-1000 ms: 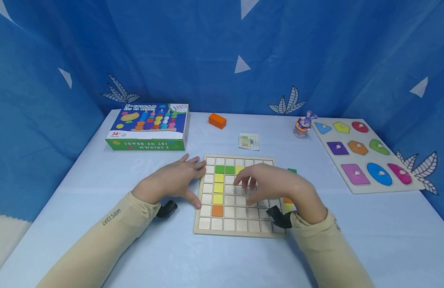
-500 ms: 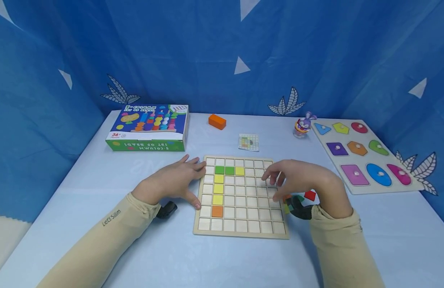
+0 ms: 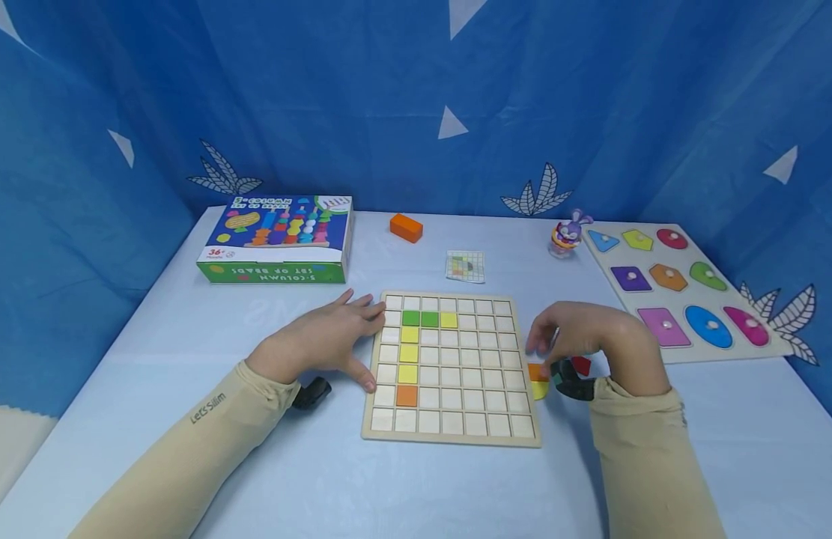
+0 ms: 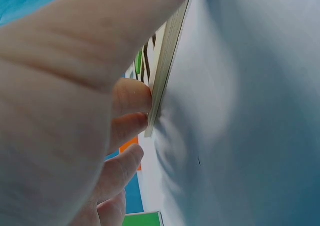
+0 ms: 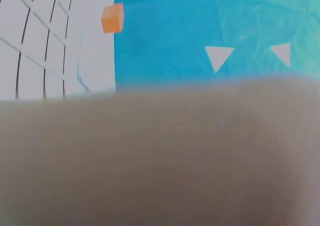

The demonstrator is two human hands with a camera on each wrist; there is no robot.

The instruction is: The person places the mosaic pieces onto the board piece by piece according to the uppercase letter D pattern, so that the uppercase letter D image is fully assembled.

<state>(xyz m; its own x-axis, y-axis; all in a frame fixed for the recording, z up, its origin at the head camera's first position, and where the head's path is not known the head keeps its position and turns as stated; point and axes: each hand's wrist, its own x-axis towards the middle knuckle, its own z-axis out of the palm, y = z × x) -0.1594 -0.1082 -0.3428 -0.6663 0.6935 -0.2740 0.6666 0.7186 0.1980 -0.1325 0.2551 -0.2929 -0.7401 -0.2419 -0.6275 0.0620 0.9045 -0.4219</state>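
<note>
A wooden grid board [image 3: 459, 437] lies flat in the head view, with white cells. Green tiles [image 3: 430, 319] and a yellow tile [image 3: 448, 320] sit in its upper rows. More yellow tiles [image 3: 409, 352] run down a left column to an orange tile [image 3: 407, 395]. My left hand [image 3: 324, 334] touches the board's left edge with fingers and thumb spread. Right of the board, my right hand [image 3: 577, 333] bends down over loose tiles, fingertips apart. An orange tile [image 3: 537, 372], a yellow tile [image 3: 540, 390] and a red tile [image 3: 581, 365] show around it; others are hidden.
A bead-set box [image 3: 277, 239] stands at the back left. Behind the board are an orange block [image 3: 406, 227] and a small pattern card [image 3: 466, 266]. A rabbit figure [image 3: 568, 233] stands beside a shape puzzle board [image 3: 665, 287] at the right.
My right hand has moved right, from above the board to the loose tiles beside it. The yellow tile in the top coloured row is now fully uncovered. My left hand stays put.
</note>
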